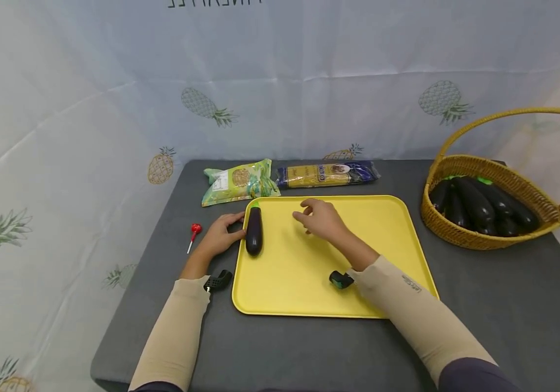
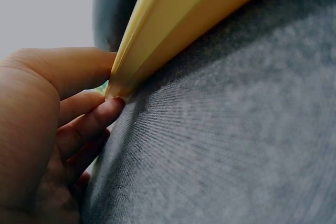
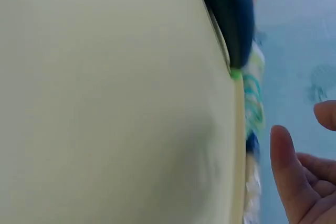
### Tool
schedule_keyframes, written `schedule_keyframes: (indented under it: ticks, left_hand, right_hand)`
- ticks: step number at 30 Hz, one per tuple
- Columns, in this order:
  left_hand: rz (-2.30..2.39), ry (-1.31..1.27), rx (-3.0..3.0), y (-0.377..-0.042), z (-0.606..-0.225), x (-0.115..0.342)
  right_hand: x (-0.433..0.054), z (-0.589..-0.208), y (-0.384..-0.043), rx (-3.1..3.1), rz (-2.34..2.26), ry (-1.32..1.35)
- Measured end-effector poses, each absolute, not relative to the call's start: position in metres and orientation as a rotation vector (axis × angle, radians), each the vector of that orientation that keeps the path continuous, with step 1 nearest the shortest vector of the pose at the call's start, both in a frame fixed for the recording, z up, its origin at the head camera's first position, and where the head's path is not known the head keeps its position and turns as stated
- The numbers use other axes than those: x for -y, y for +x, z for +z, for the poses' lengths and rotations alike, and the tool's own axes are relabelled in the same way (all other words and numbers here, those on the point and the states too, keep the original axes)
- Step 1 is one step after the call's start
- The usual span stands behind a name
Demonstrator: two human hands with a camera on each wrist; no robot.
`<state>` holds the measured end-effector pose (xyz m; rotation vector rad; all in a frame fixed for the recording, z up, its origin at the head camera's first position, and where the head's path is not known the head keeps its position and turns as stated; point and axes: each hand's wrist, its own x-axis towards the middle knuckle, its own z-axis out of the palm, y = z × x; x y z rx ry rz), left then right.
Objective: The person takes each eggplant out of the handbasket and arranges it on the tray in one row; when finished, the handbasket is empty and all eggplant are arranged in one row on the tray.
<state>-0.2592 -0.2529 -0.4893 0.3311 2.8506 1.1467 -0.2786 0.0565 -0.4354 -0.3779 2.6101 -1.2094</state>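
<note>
A dark purple eggplant (image 1: 254,231) lies lengthwise along the left side of the yellow tray (image 1: 304,294), its green stem end away from me. My left hand (image 1: 220,235) is beside it, with thumb and fingertips touching the tray's left rim. In the left wrist view, the left hand (image 2: 63,108) has its thumb at the rim's top edge and its fingers lower, by the tray's side. Over the tray's far middle hovers my right hand (image 1: 323,219), fingers loosely bent and nothing in them. The right wrist view catches its thumb (image 3: 286,161) apart from a fingertip.
To the right, a woven basket (image 1: 461,237) with a tall handle holds several eggplants (image 1: 478,204). Behind the tray lie a green bag (image 1: 241,182) and a long yellow-and-blue packet (image 1: 326,174). A red lollipop (image 1: 195,230) lies on the grey table (image 1: 152,277), left of my left hand.
</note>
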Motion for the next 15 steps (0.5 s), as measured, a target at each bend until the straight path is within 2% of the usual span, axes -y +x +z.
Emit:
schedule_keyframes:
  ticks: [7,15]
  left_hand:
    - [1.173,0.32,-2.861,-0.257,-0.487,0.254]
    - [1.203,0.344,-2.834,-0.258,-0.49,0.253]
  right_hand:
    - [-0.137,-0.408,-0.279,-2.678,-1.252,-0.312]
    - [-0.212,-0.389,-0.267,-2.88,-1.092,-0.243]
